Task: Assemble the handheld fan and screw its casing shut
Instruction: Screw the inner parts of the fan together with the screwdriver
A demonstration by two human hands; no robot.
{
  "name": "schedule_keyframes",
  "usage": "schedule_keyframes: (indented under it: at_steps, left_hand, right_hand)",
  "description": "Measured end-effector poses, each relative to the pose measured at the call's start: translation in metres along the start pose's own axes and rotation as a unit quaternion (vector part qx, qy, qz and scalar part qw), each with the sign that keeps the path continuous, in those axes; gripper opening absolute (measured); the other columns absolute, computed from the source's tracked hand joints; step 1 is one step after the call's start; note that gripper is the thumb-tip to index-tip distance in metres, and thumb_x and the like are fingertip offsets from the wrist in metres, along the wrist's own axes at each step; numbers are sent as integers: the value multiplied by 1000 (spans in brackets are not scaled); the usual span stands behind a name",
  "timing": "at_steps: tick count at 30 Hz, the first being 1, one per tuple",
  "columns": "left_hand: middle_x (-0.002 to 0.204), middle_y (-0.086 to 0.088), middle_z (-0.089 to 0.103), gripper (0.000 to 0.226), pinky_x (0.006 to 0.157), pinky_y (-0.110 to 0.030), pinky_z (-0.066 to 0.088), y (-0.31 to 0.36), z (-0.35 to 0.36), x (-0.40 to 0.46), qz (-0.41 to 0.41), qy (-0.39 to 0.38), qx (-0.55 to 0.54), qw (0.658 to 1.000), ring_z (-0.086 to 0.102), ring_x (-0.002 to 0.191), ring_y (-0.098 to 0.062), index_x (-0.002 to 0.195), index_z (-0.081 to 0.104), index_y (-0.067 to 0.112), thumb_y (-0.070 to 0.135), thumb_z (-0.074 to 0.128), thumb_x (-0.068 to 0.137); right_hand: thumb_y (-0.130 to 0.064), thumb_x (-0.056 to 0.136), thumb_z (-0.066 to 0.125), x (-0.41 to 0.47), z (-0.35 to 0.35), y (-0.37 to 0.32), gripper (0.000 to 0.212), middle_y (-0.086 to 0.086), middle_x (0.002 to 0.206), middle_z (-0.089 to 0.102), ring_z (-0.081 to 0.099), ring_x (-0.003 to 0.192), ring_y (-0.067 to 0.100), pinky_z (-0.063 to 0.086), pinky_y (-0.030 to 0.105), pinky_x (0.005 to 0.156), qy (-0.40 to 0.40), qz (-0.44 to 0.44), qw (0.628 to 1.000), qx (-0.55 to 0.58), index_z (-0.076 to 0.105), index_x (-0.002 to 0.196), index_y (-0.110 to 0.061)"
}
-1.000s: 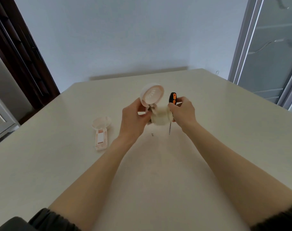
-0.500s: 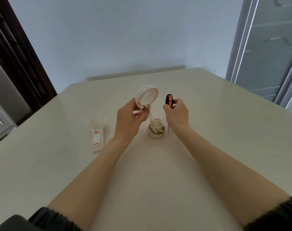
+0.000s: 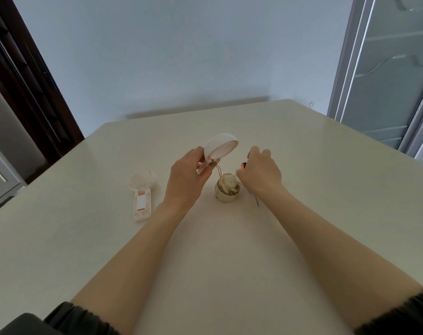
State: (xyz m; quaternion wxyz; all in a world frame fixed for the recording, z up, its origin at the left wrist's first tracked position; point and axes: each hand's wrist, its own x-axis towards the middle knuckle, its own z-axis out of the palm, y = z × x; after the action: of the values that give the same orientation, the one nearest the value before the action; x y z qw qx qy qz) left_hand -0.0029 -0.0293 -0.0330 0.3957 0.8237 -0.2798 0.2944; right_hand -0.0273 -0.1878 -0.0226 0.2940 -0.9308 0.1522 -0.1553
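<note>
While we look down at the cream tabletop [image 3: 314, 189], our two bare forearms reach up from the bottom of the frame toward its middle.

Left hand: our left hand [image 3: 186, 176] sits just left of centre, its fingers [image 3: 205, 174] curled round the stem of the fan shell [image 3: 220, 147] and pinching it clear of the tabletop.
Fan shell: we see a round white dome tilted with its open face toward the right and slightly down, a pinkish inner rim showing; a thin red wire [image 3: 217, 169] hangs from its base toward the piece below.
Blade housing: the blade housing [image 3: 227, 191], a small cream cup with pale blades inside, stands on the tabletop at centre, between our two hands and just below the shell.
Right hand: our right hand [image 3: 260, 174] lies just right of the housing, back turned up, its fingers curled over the screwdriver [image 3: 243, 165].
Screwdriver: we see only a bit of its black and orange handle at the hand's left edge and the thin metal tip poking out below the wrist, toward the lower right.
Handle half: the handle half [image 3: 141, 199], a pink and white open casing with a round head, lies flat at middle left, well apart from both hands.
Sleeves: dark sleeves [image 3: 80, 317] bunch at the bottom corners.
</note>
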Motion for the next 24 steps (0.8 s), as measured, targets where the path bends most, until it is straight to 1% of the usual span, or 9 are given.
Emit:
schedule_keyframes:
  at_steps: [2, 4, 5, 8, 10, 13, 15, 19, 24]
  left_hand:
    - [81, -2, 65, 20, 70, -47, 55, -2, 0, 1, -9, -3, 6, 1000, 63, 76, -22, 82, 55, 9, 27, 62, 89]
    - [81, -2, 65, 19, 71, -47, 55, -3, -1, 1, -17, -8, 9, 1000, 63, 76, -23, 85, 58, 9, 27, 62, 89]
    - [81, -2, 65, 19, 71, -48, 54, -2, -1, 1, -19, -9, 11, 1000, 63, 76, -23, 86, 59, 8, 26, 62, 88]
    - [84, -4, 67, 18, 73, -49, 54, -2, -2, 1, -31, -13, 15, 999, 64, 81, -24, 89, 60, 6, 25, 62, 88]
    - [83, -3, 66, 20, 73, -49, 53, -2, -3, 1, -37, -11, 16, 999, 64, 80, -25, 87, 60, 7, 27, 61, 88]
    - [79, -3, 66, 22, 71, -49, 53, -1, -2, 1, -39, -4, 21, 999, 63, 77, -25, 83, 58, 7, 28, 61, 89]
    - [79, -3, 66, 22, 71, -48, 53, -1, -2, 1, -42, -2, 25, 999, 64, 77, -24, 84, 59, 7, 28, 62, 89]
    - [80, -2, 67, 21, 70, -47, 54, 0, -2, 1, -61, 2, 17, 998, 64, 77, -23, 85, 61, 7, 28, 63, 88]
    - [76, 2, 66, 12, 68, -47, 56, 7, -7, 3, -111, 27, -16, 993, 66, 72, -20, 80, 60, 17, 26, 64, 87]
  right_hand:
    - [-17, 84, 56, 1, -6, -7, 25, 3, 101, 51, 55, 93, 23, 39, 30, 69, 11, -49, 997, 63, 55, 108, -9]
    - [-15, 82, 56, 0, -13, -15, 16, -2, 82, 55, 55, 77, 15, 40, 24, 63, -53, -70, 983, 159, 62, 95, -8]
    - [-15, 81, 56, -2, -17, -18, 16, -2, 79, 57, 54, 73, 13, 41, 23, 62, -101, -75, 975, 184, 63, 93, -7]
    - [-20, 79, 58, -7, -23, -22, 24, 2, 83, 57, 53, 79, 17, 43, 30, 73, -231, -78, 956, 161, 63, 97, -3]
    - [-24, 77, 64, -8, -23, -23, 37, 1, 90, 55, 51, 83, 17, 41, 30, 72, -281, -77, 950, 116, 60, 106, -2]
    - [-36, 62, 78, -4, -16, -18, 63, -2, 108, 55, 53, 100, 18, 49, 32, 84, -279, -88, 956, -23, 52, 117, -20]
    - [-35, 57, 81, -3, -13, -16, 72, -1, 114, 52, 50, 106, 20, 49, 35, 88, -270, -93, 955, -80, 47, 120, -25]
    - [-23, 64, 79, -4, -17, -15, 63, 0, 112, 55, 54, 102, 20, 48, 32, 80, -260, -99, 959, -59, 51, 120, -16]
    - [-21, 64, 82, -4, -26, -20, 61, 1, 110, 54, 54, 96, 20, 49, 32, 74, -244, -99, 964, 27, 52, 116, -14]
